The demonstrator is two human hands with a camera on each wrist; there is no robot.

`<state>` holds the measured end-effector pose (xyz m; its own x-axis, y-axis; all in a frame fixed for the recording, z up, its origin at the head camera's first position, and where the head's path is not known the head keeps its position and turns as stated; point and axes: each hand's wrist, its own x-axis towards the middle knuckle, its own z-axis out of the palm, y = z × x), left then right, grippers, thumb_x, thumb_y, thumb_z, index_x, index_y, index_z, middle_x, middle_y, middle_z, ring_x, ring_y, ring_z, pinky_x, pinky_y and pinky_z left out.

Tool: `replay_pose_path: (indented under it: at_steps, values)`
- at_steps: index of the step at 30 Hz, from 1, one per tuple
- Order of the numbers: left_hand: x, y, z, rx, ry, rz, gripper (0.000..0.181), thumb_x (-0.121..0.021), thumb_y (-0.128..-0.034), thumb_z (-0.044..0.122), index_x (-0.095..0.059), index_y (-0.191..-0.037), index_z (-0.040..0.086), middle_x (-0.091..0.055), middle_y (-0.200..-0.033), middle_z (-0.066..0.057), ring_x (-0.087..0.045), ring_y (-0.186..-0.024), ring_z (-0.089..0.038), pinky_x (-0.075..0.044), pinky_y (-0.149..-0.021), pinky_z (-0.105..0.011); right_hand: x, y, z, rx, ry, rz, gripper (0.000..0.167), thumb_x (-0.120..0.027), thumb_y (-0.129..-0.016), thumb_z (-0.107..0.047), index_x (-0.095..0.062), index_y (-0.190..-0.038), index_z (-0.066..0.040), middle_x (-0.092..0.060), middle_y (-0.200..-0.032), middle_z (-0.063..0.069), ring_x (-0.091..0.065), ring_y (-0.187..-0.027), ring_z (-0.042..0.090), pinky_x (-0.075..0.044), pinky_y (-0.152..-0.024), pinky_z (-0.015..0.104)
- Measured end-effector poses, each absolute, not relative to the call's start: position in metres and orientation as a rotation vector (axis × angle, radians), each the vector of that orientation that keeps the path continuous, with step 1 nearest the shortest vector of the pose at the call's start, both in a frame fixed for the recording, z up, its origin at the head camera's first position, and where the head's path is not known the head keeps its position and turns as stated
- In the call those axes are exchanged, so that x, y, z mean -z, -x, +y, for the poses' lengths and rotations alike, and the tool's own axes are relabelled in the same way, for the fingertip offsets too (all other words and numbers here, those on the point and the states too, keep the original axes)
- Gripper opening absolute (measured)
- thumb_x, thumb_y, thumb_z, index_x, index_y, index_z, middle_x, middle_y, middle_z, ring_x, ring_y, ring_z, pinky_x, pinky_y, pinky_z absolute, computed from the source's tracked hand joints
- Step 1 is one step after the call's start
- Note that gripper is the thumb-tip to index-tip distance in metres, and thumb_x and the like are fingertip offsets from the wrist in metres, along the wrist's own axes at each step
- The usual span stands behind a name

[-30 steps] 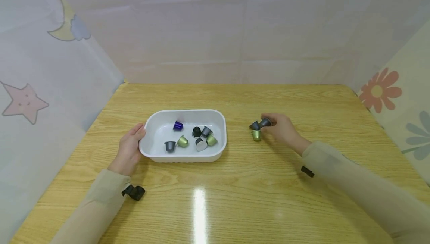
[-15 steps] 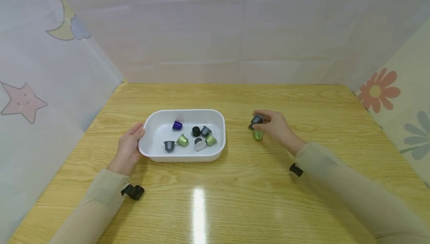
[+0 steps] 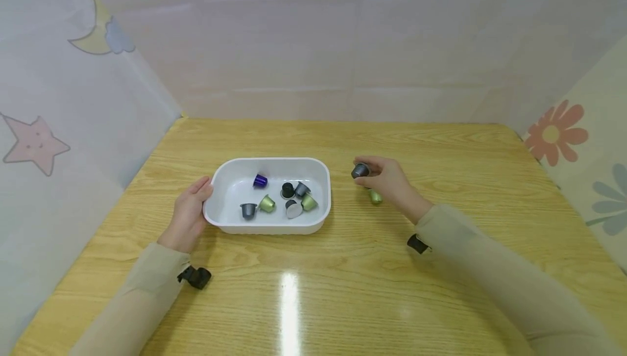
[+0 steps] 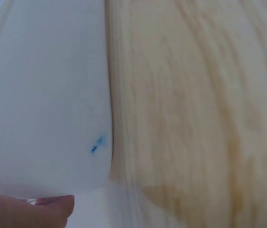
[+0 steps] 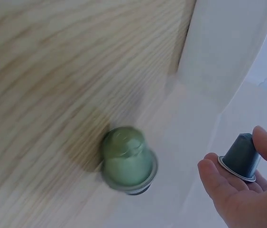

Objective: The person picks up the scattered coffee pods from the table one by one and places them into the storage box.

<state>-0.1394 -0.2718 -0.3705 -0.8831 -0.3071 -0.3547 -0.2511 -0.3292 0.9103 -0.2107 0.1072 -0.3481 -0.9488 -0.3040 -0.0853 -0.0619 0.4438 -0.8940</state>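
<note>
My right hand (image 3: 389, 182) pinches a dark grey coffee capsule (image 3: 360, 170) between thumb and fingers, right of a white plastic tub (image 3: 266, 230). The right wrist view shows that capsule (image 5: 241, 157) tapered, with a wide rim. A light green capsule (image 3: 375, 196) stands on the table, partly hidden behind this hand; a dark edge shows beneath it in the right wrist view. At the tub's left end my left hand (image 3: 186, 214) grips the rim. Inside the tub lie a purple capsule (image 3: 260, 181), a black capsule (image 3: 287, 190), green capsules (image 3: 266, 203) and grey capsules (image 3: 248, 210).
The wooden table (image 3: 343, 290) reaches back to a pale hanging sheet (image 3: 294, 45). Printed sheets also stand along the left and right sides. A black wrist camera (image 3: 195, 277) sits at the left cuff, another black camera (image 3: 418, 244) at the right cuff.
My right hand has moved left toward the tub, carrying the dark grey capsule away from the green one. The left hand and the tub stay in place.
</note>
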Motion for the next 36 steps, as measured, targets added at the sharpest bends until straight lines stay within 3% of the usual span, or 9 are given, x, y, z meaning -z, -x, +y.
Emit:
replay_pose_path:
  at_steps: [17, 28, 36]
  values:
    - [0.371, 0.139, -0.272, 2.42, -0.758, -1.784, 0.053, -0.035, -0.1059, 0.01, -0.016, -0.156, 0.008, -0.019, -0.16, -0.004, -0.022, -0.144, -0.011, -0.026, -0.113, -0.019, 0.344, 0.209, 0.079, 1.573, 0.4, 2.417, 0.051, -0.069, -0.089, 0.001, -0.052, -0.137, 0.002, -0.055, -0.135, 0.019, -0.056, -0.115, 0.033, -0.051, -0.097, 0.039]
    - [0.371, 0.139, -0.272, 2.417, -0.745, -1.776, 0.053, -0.035, -0.1058, 0.009, -0.016, -0.155, 0.007, -0.019, -0.16, -0.006, -0.023, -0.144, -0.012, -0.026, -0.113, -0.019, 0.342, 0.208, 0.055, 1.617, 0.423, 2.376, 0.051, -0.071, -0.086, 0.003, -0.055, -0.135, 0.002, -0.058, -0.131, 0.019, -0.059, -0.111, 0.032, -0.054, -0.091, 0.033]
    - [0.37, 0.139, -0.271, 2.416, -0.756, -1.784, 0.053, -0.035, -0.106, 0.01, -0.016, -0.156, 0.007, -0.02, -0.16, -0.005, -0.023, -0.144, -0.011, -0.026, -0.113, -0.019, 0.34, 0.208, 0.034, 1.614, 0.412, 2.331, 0.052, -0.072, -0.087, -0.001, -0.056, -0.136, -0.002, -0.058, -0.134, 0.012, -0.058, -0.115, 0.028, -0.052, -0.094, 0.033]
